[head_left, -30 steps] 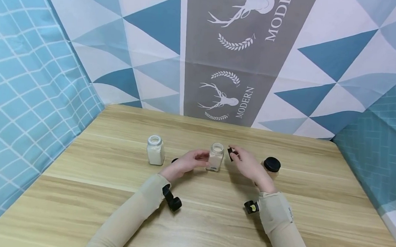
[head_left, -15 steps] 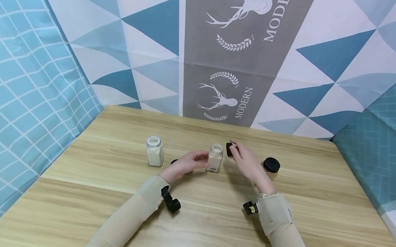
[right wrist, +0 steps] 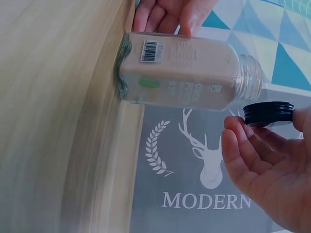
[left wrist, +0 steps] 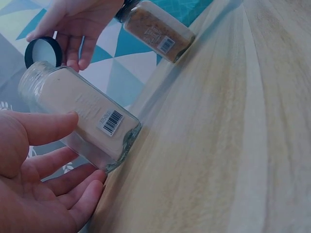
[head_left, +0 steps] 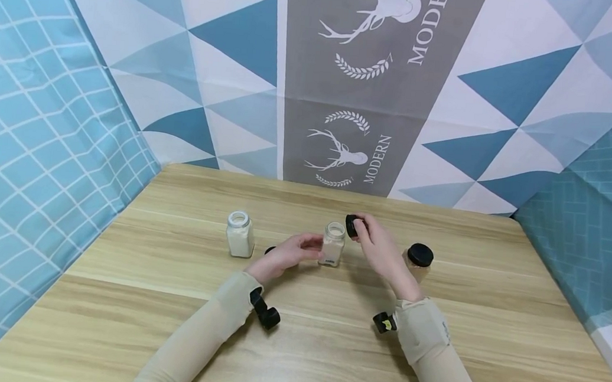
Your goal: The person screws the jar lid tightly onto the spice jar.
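One open glass powder jar stands upright mid-tabletop, right where I saw it a second ago. I see the left hand curved around its side, thumb and fingers against the glass. The right hand pinches a black lid, now higher and just beside the jar's mouth. A white-powder jar stays at left, a black-lidded jar at right.
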Action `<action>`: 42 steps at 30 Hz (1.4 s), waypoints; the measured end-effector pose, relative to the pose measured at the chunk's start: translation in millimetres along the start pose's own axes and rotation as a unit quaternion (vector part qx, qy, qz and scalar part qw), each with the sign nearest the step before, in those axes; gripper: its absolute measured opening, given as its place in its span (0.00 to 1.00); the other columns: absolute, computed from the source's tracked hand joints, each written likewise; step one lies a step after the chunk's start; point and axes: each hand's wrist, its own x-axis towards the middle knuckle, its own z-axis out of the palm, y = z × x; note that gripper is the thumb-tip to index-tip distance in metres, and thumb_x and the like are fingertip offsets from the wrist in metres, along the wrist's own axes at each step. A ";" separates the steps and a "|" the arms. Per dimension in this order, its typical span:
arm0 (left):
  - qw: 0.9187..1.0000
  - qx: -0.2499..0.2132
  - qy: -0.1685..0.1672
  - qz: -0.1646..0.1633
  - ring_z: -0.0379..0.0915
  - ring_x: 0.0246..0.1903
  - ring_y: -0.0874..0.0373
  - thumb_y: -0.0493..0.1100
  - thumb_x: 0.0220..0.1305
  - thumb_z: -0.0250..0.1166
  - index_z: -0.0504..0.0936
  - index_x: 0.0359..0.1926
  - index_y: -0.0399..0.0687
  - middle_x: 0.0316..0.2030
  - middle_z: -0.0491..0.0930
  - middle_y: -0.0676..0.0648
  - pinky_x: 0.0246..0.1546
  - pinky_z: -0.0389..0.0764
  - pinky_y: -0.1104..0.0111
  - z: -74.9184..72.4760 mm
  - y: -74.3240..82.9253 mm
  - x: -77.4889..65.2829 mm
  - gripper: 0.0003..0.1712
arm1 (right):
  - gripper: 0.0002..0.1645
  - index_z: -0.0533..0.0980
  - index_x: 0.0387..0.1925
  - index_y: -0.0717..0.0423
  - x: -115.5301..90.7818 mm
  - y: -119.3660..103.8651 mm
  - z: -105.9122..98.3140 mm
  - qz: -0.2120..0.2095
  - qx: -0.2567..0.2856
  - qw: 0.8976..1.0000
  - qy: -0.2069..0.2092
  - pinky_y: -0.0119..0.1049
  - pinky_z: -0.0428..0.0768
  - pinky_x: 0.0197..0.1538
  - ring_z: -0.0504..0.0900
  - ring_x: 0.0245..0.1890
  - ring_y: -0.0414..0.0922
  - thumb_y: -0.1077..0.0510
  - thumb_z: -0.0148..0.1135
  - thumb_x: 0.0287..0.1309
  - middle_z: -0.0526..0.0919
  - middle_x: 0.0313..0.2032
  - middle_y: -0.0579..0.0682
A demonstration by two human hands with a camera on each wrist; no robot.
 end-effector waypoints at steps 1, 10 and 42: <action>1.000 0.000 0.001 0.001 0.66 0.57 0.47 0.38 0.59 0.60 0.64 0.62 0.37 0.56 0.70 0.38 0.59 0.66 0.60 0.1 -0.1 0.1 0.30 | 0.34 0.64 0.59 0.61 0.4 -0.7 0.4 -0.003 -0.001 1.000 0.004 0.44 0.78 0.42 0.81 0.39 0.49 0.40 0.32 0.68 0.78 0.46 0.59; 1.000 -0.006 -0.001 0.002 0.66 0.57 0.47 0.37 0.59 0.60 0.64 0.62 0.38 0.57 0.70 0.38 0.58 0.67 0.60 -0.2 -2.2 0.9 0.29 | 0.31 0.66 0.59 0.57 3.7 -6.0 1.3 -0.009 -0.014 1.000 0.009 0.44 0.77 0.43 0.81 0.39 0.47 0.41 0.35 0.67 0.80 0.44 0.56; 1.000 -0.001 0.007 -0.014 0.66 0.56 0.49 0.39 0.60 0.60 0.65 0.62 0.40 0.56 0.71 0.40 0.58 0.66 0.59 -0.6 0.7 -0.2 0.29 | 0.26 0.72 0.56 0.52 5.2 -12.5 15.4 -0.091 -0.053 0.994 0.022 0.36 0.72 0.37 0.73 0.39 0.48 0.44 0.54 0.59 0.74 0.46 0.51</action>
